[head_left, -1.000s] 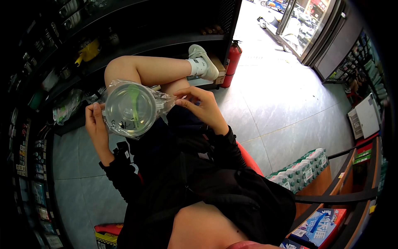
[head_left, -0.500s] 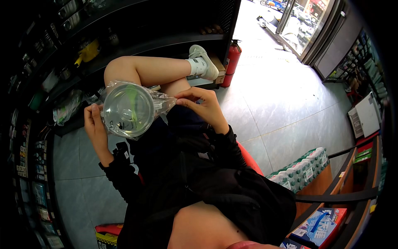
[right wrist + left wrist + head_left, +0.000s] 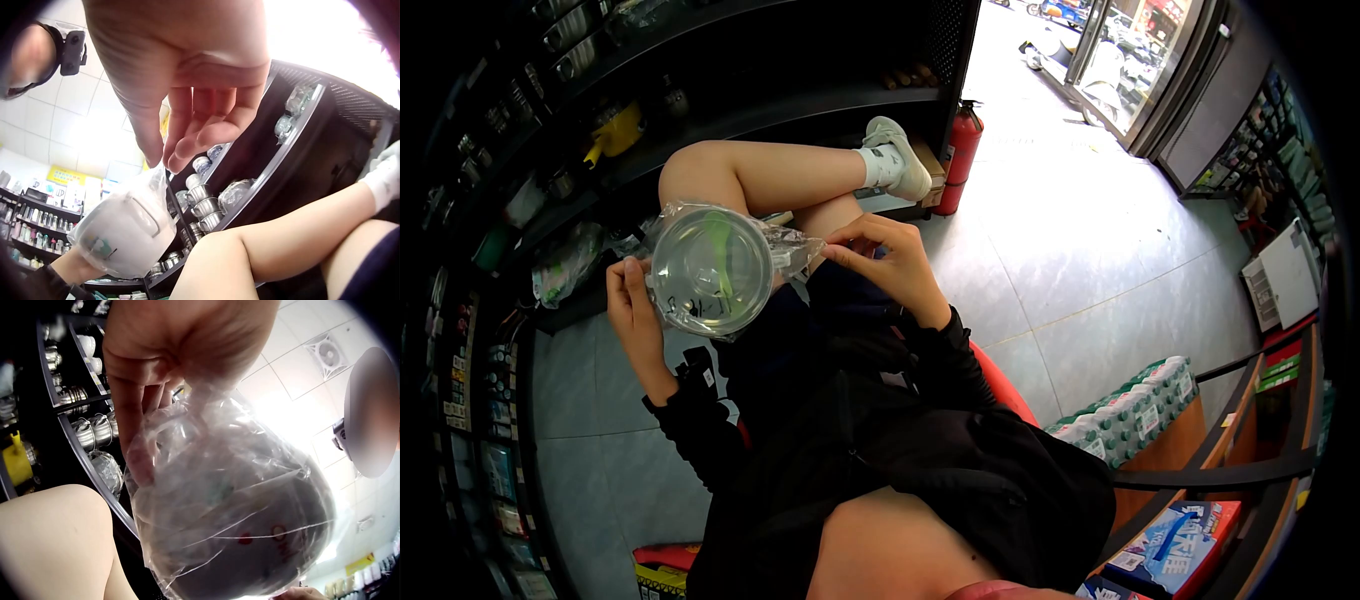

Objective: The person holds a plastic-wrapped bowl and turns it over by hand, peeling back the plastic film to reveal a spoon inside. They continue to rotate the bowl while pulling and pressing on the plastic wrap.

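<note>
A white lidded cup [image 3: 115, 228] with a side handle and a small print sits inside a clear plastic bag [image 3: 798, 250]. Its round see-through lid [image 3: 690, 262] faces up toward the head camera, with dark handwriting on top and a green spoon-shaped piece [image 3: 721, 240] showing beneath. On the left side my left hand [image 3: 638, 315] grips the bagged cup, thumb uppermost; crumpled film partly covers its fingers in the left wrist view. My right hand [image 3: 892, 262] pinches the gathered right end of the bag between thumb and forefinger, the film pulled out from the cup.
The cup is held over bent legs [image 3: 790, 175]. Dark shelves [image 3: 800, 115] with metal cups and a yellow watering can [image 3: 615, 130] run along the left and far side. A red fire extinguisher [image 3: 962, 160] stands by the shelf end. Packed bottles [image 3: 1130, 415] are at the right.
The cup has dipped slightly and its lid has turned a little, so the handwriting sits lower left. Both hands keep their holds, the right still pinching the bag's end.
</note>
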`<state>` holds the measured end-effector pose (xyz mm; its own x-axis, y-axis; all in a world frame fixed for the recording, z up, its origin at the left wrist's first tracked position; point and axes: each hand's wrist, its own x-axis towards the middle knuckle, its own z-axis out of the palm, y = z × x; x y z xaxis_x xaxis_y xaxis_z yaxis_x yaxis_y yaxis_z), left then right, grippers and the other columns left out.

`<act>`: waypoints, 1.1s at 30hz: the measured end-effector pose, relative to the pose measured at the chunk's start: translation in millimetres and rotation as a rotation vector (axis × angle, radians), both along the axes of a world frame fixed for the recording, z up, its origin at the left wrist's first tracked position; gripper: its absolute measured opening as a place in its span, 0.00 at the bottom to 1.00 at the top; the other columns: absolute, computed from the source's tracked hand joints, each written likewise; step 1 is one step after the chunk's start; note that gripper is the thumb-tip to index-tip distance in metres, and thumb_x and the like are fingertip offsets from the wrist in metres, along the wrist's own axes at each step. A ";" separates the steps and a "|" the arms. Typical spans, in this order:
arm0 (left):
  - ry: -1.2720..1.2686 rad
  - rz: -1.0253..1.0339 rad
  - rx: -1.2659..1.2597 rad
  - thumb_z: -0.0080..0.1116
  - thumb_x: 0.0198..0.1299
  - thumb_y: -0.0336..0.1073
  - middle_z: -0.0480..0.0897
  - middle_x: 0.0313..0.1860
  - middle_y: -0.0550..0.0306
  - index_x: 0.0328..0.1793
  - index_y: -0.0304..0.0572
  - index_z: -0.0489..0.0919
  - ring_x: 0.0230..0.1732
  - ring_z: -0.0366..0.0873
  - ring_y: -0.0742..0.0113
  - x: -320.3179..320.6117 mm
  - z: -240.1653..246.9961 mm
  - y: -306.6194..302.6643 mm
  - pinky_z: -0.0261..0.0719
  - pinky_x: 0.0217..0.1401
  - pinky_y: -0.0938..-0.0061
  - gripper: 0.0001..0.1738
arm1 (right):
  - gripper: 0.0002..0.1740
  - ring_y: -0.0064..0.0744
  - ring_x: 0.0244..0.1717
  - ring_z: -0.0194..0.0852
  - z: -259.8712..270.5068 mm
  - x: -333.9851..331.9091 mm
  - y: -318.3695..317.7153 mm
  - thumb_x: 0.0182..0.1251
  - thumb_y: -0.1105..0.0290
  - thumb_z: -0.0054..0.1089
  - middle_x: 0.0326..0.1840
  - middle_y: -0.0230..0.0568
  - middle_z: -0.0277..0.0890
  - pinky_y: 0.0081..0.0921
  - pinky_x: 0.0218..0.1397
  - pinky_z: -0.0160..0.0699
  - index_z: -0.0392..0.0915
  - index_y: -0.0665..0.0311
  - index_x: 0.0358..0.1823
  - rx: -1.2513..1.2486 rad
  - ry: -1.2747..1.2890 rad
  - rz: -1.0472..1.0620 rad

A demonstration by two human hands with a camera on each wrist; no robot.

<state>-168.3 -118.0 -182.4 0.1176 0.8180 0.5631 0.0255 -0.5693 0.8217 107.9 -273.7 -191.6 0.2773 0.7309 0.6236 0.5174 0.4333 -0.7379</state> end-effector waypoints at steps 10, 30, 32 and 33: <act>-0.015 -0.023 0.014 0.46 0.72 0.45 0.77 0.36 0.63 0.40 0.39 0.73 0.36 0.67 0.80 2.9 1.9 -2.2 0.65 0.43 0.84 0.16 | 0.07 0.14 0.25 0.68 -0.7 -2.0 0.5 0.60 0.70 0.67 0.28 0.29 0.78 0.13 0.30 0.66 0.82 0.67 0.34 -0.072 0.098 0.037; 0.017 -0.017 0.003 0.46 0.72 0.45 0.78 0.35 0.64 0.39 0.38 0.73 0.36 0.67 0.80 -3.4 2.4 1.5 0.66 0.43 0.84 0.17 | 0.06 0.16 0.24 0.67 -0.3 -7.1 2.7 0.60 0.71 0.64 0.26 0.30 0.76 0.15 0.29 0.65 0.80 0.67 0.34 -0.116 0.087 0.076; 0.026 0.001 0.012 0.46 0.72 0.45 0.78 0.35 0.64 0.39 0.38 0.73 0.35 0.67 0.80 -2.4 2.7 1.3 0.66 0.42 0.84 0.17 | 0.07 0.15 0.23 0.66 0.6 -6.7 2.7 0.59 0.70 0.66 0.25 0.29 0.76 0.14 0.28 0.65 0.81 0.67 0.34 -0.141 0.082 0.047; 0.030 0.014 0.018 0.46 0.72 0.45 0.78 0.35 0.64 0.39 0.38 0.73 0.35 0.67 0.80 -2.0 3.0 0.9 0.66 0.41 0.84 0.17 | 0.07 0.15 0.23 0.66 1.2 -6.7 2.7 0.58 0.70 0.67 0.25 0.29 0.76 0.14 0.28 0.64 0.81 0.67 0.34 -0.133 0.089 0.037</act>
